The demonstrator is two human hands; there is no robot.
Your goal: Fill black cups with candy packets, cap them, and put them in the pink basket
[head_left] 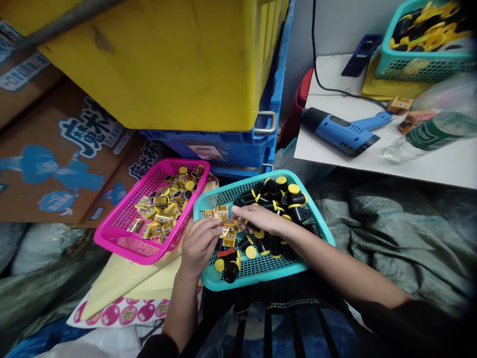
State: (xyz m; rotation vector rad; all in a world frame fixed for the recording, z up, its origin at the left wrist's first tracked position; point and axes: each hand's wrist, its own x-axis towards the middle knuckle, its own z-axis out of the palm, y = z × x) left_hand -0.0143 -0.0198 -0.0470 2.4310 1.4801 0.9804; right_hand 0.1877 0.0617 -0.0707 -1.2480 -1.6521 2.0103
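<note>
A left basket (pixel 121 226) is filled with wrapped pieces (pixel 160 214) and a right basket (pixel 266 267), just beside it, with capped vials (pixel 286 199). Stacked crates (pixel 223 141) are placed behind them, and a heat gun (pixel 339 132) is laid on the bench (pixel 428 164) farther right.

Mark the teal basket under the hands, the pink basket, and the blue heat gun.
teal basket (pixel 261 279), head view, front rim.
pink basket (pixel 121 219), head view, bare left mesh.
blue heat gun (pixel 335 130), head view, barrel body.
</note>
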